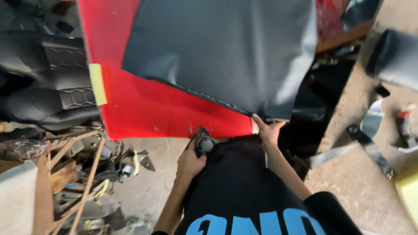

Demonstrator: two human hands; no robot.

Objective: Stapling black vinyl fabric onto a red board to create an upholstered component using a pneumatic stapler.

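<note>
A big red foam-backed sheet (pixel 143 109) hangs in front of me, with a dark grey leatherette panel (pixel 222 48) laid over its right part. My right hand (pixel 267 130) pinches the lower corner where the grey panel meets the red sheet's bottom edge. Lower down, my left hand (pixel 191 162) grips a small dark tool with a round grey end (pixel 203 142), held just under the red edge. My black shirt with blue print (pixel 244 196) fills the space below.
Black quilted seat covers (pixel 52 87) lie at the left. Wooden sticks, scrap and metal brackets (pixel 87 174) clutter the lower left floor. A grey strap with a buckle (pixel 370 148) lies on the dirt floor at right, near a grey cushion (pixel 396 56).
</note>
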